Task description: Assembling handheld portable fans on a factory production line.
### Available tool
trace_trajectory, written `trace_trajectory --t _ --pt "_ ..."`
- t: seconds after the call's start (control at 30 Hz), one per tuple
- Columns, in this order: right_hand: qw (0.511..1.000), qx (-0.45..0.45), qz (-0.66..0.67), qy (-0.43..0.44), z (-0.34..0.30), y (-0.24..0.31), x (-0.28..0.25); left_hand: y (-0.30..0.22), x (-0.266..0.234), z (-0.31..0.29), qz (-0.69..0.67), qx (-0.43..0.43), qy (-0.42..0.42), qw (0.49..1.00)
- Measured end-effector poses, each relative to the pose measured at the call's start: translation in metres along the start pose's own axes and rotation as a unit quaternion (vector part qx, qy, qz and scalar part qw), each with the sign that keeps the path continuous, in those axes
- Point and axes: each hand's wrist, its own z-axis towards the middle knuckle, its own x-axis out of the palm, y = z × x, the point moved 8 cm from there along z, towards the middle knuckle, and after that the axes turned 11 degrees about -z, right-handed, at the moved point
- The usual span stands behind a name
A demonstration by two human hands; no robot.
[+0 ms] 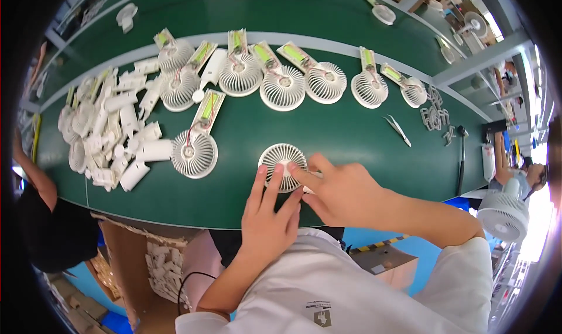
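Left hand (270,221), fingers apart, and right hand (349,193) (grip unclear) touch a grille (287,152); carton (122,262) holds white parts (164,268).

Noted: your near round slatted plastic fan head (282,151), white, radially striped; your smooth flat tabletop (345,138), dark green; far oblong batteries (297,54), lime green; your fabric shirt (357,281), white; right-near floor strip (380,244), yellow-and-black stripes.

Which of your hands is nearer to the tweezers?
The right. The right hand is at the round white grille, nearer the body than the tweezers and left of them. The left hand is at the grille too, farther left.
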Motion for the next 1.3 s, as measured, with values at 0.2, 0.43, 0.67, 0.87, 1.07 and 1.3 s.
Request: trace_trajectory --t 0.2,0.43,0.67,0.87,1.07,1.3 --pt "0.982 0.078 -0.061 -0.163 -0.039 -0.010 -0.019 0.003 -0.028 0.017 -0.011 0.001 -0.040 0.999" --pt "0.983 0.138 0.066 -0.102 -0.036 -0.018 0.019 0.003 0.008 0.052 0.005 0.103 0.172 0.980" --pt "0.981 0.170 0.081 -0.041 -0.023 -0.036 0.030 -0.002 0.020 0.083 0.069 0.115 0.251 0.959" --pt "0.973 0.149 0.129 -0.119 -0.033 -0.033 0.028 0.001 0.023 0.101 0.025 0.010 0.346 0.938" --pt "0.952 0.138 0.185 -0.200 -0.052 -0.039 0.041 0.001 0.012 0.077 0.048 0.047 0.224 0.972" --pt "0.914 0.169 0.291 -0.229 -0.072 -0.011 0.036 0.011 -0.010 0.024 -0.143 -0.085 0.068 0.984"
